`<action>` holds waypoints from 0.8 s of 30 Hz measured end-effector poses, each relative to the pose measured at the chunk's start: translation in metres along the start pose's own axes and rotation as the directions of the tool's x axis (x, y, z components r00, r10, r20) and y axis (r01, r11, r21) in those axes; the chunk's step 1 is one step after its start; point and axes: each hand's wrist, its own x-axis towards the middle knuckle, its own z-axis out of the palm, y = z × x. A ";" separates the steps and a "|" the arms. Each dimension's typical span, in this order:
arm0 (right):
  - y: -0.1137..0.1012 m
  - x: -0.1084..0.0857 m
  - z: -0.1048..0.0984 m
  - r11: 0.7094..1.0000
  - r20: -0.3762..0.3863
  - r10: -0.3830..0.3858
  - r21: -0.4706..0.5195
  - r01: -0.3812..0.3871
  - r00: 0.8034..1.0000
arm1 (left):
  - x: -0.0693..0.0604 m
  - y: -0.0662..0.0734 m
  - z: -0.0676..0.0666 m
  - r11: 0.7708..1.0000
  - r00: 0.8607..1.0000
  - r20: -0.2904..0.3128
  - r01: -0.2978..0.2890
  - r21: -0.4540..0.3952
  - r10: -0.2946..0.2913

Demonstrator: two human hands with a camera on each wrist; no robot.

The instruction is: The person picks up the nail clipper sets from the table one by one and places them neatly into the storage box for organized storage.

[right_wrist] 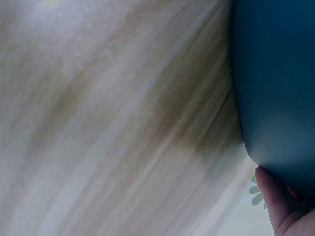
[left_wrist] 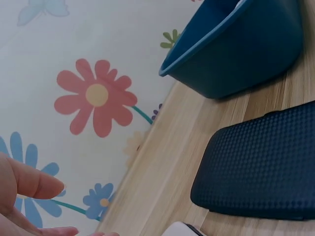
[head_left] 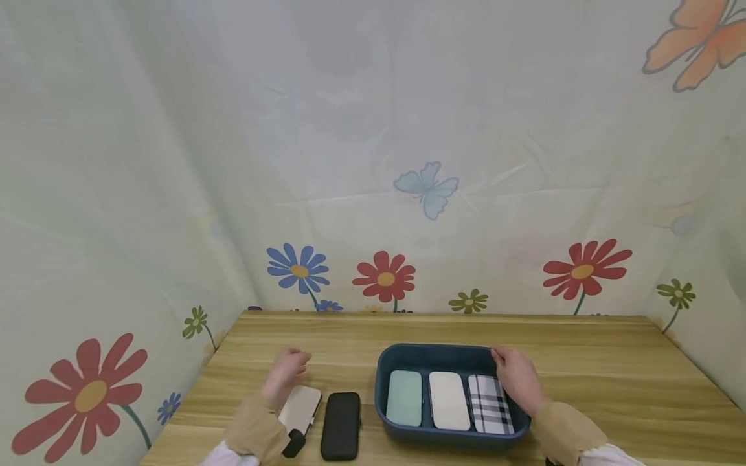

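A dark blue plastic bin [head_left: 449, 437] stands on the table, holding a mint green case [head_left: 405, 398], a white case [head_left: 449, 400] and a black-and-white plaid case [head_left: 491, 404] side by side. My right hand [head_left: 520, 380] pinches the bin's rim at its far right corner; in the right wrist view fingers [right_wrist: 275, 201] meet the bin's wall. To the left, my left hand [head_left: 287, 374] hovers beyond a cream case [head_left: 301, 408], fingers loosely bent, holding nothing. A black case [head_left: 340, 426] with a checkered texture lies between that cream case and the bin.
Everything rests on a wood-grain table [head_left: 612, 375]. Behind it hangs a pale curtain [head_left: 326, 129] printed with flowers and butterflies. A dark strap [head_left: 294, 443] shows at my left wrist, partly in front of the cream case.
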 end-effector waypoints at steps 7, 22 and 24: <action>0.002 -0.001 -0.001 0.999 -0.015 -0.032 0.012 0.032 0.999 | -0.082 0.085 0.030 0.994 0.994 -0.100 0.062 0.095 -0.052; 0.002 0.001 -0.002 0.999 -0.009 -0.048 0.020 0.048 0.999 | -0.097 0.092 0.025 0.939 0.977 -0.182 0.166 0.302 -0.114; 0.002 0.001 -0.001 0.999 -0.016 -0.048 0.017 0.048 0.999 | -0.098 0.091 0.024 0.932 0.976 -0.185 0.169 0.320 -0.114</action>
